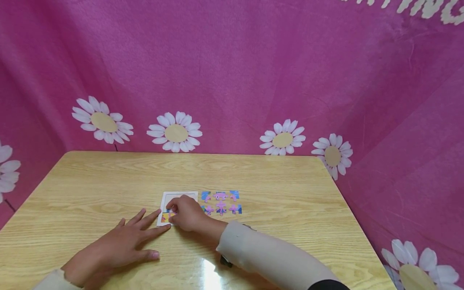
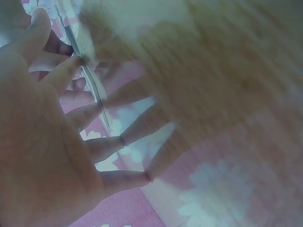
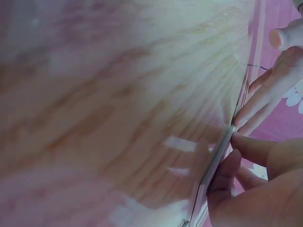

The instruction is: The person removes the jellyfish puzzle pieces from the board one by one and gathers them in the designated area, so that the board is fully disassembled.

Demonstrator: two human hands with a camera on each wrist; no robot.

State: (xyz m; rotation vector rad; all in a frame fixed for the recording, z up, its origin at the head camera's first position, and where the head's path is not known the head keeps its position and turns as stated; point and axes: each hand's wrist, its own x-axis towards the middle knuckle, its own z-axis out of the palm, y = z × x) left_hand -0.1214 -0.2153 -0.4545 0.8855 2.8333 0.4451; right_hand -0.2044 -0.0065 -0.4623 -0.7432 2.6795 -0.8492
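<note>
A person's left hand (image 1: 119,245) lies flat on the glossy pale-wood table (image 1: 290,225), fingers spread and straight, its fingertips touching the near corner of a square white puzzle tray (image 1: 174,197), apparently to keep it from sliding. Just beyond, the right hand (image 1: 186,212), in a cream sleeve, curls over the tray and pinches a small colourful jigsaw piece (image 1: 167,217) at the tray's near edge, seemingly pressing it into place. To the right of the tray, six loose blue-and-purple puzzle pieces (image 1: 221,202) sit in two neat rows, laid out within easy reach. Behind the table hangs a pink cloth with white daisies (image 1: 175,132).
</note>
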